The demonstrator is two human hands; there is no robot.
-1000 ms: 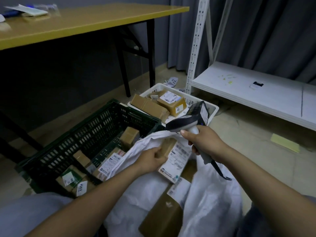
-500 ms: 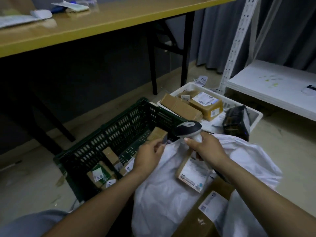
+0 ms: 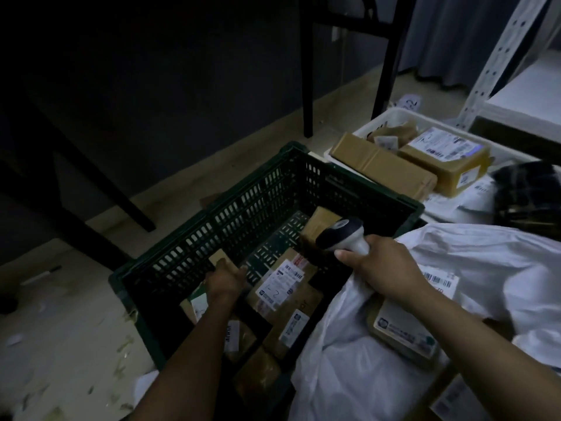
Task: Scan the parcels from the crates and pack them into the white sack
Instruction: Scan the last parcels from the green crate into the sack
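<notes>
A dark green crate (image 3: 194, 238) holds several brown parcels with white labels, among them a labelled parcel (image 3: 280, 284) in the middle. My left hand (image 3: 226, 279) is down inside the crate, its fingers curled round a small brown parcel (image 3: 219, 258) by the far wall. Over the crate's right edge my right hand (image 3: 382, 265) grips the handle of a grey barcode scanner (image 3: 341, 235); it also rests on the rim of the white sack (image 3: 473, 268). Inside the sack lies a labelled parcel (image 3: 403, 332).
A white crate (image 3: 391, 115) behind the green one holds larger brown boxes (image 3: 384, 167). A dark bundle (image 3: 528, 196) lies beside it. Black table legs (image 3: 306, 86) stand behind, a white metal shelf (image 3: 498, 56) at the right. Paper scraps litter the floor at the left.
My left hand has left the sack's rim and gone down into the green crate onto a small parcel. The view has swung left and down. My right hand still holds the scanner.
</notes>
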